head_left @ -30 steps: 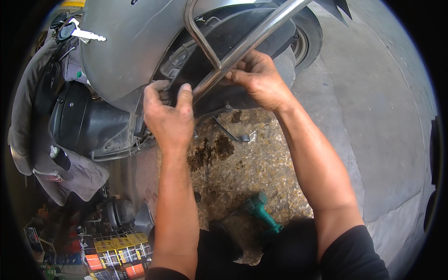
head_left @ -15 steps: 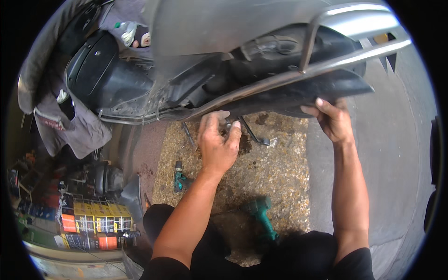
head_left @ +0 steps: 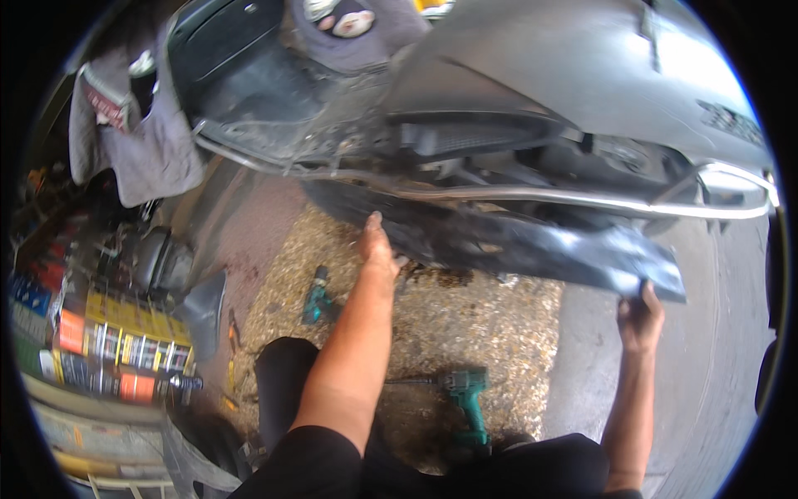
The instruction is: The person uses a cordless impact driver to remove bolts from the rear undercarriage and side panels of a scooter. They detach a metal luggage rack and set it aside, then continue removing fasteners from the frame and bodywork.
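Note:
A long dark plastic side panel (head_left: 507, 245) stretches between my two hands, below the metal side bar of a grey scooter (head_left: 499, 58). My left hand (head_left: 379, 247) grips its lower edge toward the left part. At the right end, my right hand (head_left: 641, 316) pinches the panel's lower corner. The panel lies just in front of the chrome side bar (head_left: 532, 194); whether it touches the scooter I cannot tell. Behind the bar, the scooter's side shows an opening with dark inner parts.
On the speckled mat (head_left: 499, 333) lie a green power tool (head_left: 470, 403) near my knees and a smaller green drill (head_left: 317, 299) to the left. Yellow and orange boxes (head_left: 137, 333) stand at the left. A grey cloth cover (head_left: 133, 141) hangs from the scooter's front.
The panel has come out from under the side bar, down toward me, its outer face now showing. My left hand now grips its edge. The view has shifted.

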Demonstrator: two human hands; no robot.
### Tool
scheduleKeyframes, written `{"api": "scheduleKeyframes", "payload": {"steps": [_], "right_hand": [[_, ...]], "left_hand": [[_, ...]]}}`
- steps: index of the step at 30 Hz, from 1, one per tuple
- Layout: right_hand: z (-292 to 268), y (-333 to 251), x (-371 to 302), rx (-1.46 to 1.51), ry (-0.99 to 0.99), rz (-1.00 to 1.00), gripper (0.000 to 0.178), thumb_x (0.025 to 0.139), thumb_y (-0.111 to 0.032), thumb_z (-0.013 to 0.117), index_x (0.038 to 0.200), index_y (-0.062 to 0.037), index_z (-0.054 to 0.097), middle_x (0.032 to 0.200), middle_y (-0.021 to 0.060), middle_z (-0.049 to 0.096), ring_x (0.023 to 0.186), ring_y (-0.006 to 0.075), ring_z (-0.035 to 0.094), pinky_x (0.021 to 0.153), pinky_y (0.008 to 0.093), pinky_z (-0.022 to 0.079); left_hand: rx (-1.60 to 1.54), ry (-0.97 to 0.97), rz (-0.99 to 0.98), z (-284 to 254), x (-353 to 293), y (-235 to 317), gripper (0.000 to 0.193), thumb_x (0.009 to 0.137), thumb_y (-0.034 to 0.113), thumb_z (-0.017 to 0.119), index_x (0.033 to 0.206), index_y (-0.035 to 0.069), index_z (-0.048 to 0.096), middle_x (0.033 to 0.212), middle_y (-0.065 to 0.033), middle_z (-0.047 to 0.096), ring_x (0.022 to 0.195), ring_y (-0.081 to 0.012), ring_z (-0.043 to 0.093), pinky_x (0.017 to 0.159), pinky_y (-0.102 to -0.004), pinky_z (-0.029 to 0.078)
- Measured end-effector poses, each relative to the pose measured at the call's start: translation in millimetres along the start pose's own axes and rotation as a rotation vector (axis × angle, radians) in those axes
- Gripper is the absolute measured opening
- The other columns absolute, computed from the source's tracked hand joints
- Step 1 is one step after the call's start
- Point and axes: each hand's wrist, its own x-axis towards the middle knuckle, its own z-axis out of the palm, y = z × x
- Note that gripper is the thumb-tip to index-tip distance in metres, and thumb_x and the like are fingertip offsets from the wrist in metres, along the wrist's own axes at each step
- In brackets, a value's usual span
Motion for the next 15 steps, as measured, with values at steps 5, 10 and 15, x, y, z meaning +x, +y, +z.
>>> {"api": "scheduleKeyframes", "payload": {"steps": [5,10,15], "right_hand": [[-61.9,-11.9,-44.6,-0.074,-0.094,-0.010,0.020,0.091,-0.015,0.063,0.104,-0.0005,0.058,0.086,0.0085,0.064,0.057,0.0170,0.054,0.050,0.0281,0.049],[-30.9,-5.8,-49.0,-0.127,-0.147,0.061,0.041,0.089,-0.010,0.067,0.125,0.0014,0.052,0.099,0.0126,0.067,0.072,0.0221,0.067,0.060,0.0310,0.058],[100.0,31.1,-37.4,-0.404,-0.708,0.026,0.063,0.081,-0.022,0.076,0.131,0.0014,0.045,0.097,0.0164,0.066,0.076,0.0259,0.069,0.066,0.0367,0.059]], "left_hand": [[-0.252,-0.019,-0.119,-40.8,17.8,-16.0,0.101,0.072,0.077,0.056,0.145,0.010,0.037,0.148,-0.0155,0.038,0.135,-0.0362,0.034,0.107,-0.0575,0.024],[-0.536,0.125,0.076,-113.9,34.7,1.1,0.085,0.085,0.071,0.046,0.143,0.009,0.040,0.149,-0.0135,0.039,0.134,-0.0341,0.038,0.109,-0.0567,0.025],[-0.539,0.381,0.304,-189.1,8.4,120.3,0.084,0.092,0.069,0.027,0.148,0.006,0.029,0.149,-0.0183,0.036,0.132,-0.0356,0.041,0.108,-0.0598,0.025]]}}
